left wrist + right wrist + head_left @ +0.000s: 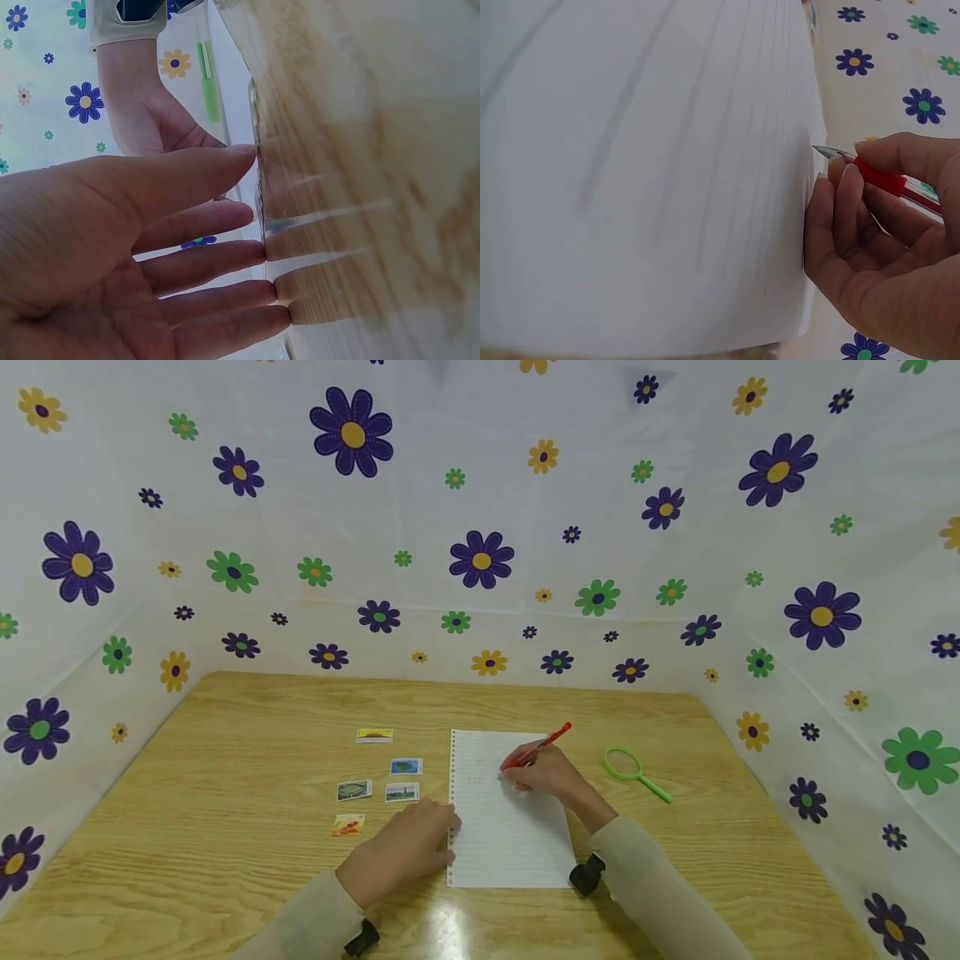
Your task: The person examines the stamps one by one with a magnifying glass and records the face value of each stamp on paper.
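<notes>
A lined sheet of paper with punched holes down its left edge lies on the wooden table. My right hand rests on its upper part and pinches a red pen, tip down toward the page. In the right wrist view the red pen has its metal tip close to the paper; contact is hard to tell. Faint reddish writing shows left of the tip. My left hand touches the sheet's left edge; in the left wrist view this hand has its fingers extended, fingertips on the surface.
Several small picture cards, among them a yellow one, a blue one and a red-orange one, lie left of the paper. A green magnifying glass lies to the right. Flower-patterned white cloth walls the table at the back and sides.
</notes>
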The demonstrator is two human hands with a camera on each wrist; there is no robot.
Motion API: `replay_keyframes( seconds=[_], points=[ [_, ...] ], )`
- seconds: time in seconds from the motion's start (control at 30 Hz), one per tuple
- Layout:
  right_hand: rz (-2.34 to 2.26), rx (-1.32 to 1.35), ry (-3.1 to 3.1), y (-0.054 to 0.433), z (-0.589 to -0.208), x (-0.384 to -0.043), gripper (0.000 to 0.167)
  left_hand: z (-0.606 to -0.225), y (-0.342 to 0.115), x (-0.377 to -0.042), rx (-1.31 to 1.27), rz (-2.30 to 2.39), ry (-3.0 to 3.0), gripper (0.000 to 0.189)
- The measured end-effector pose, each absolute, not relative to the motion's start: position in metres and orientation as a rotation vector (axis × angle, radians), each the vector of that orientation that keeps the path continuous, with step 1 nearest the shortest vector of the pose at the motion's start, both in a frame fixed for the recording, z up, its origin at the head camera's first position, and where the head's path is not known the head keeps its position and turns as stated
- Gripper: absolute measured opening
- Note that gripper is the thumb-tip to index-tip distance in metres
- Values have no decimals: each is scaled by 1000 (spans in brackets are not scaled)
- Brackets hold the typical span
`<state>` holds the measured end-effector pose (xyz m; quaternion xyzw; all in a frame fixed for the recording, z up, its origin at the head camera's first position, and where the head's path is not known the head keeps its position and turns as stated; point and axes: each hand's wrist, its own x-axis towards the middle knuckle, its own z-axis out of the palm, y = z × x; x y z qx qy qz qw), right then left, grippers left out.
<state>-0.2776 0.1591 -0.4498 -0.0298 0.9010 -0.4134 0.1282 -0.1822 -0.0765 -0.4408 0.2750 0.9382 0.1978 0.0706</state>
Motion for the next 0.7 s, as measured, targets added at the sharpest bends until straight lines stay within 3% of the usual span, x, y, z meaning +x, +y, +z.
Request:
replay_keyframes(
  seconds=[0.7],
  points=[
    [-1215,-89,2617,161,-447,-280,14,-439,-76,-182,825,585,2820,25]
  ],
)
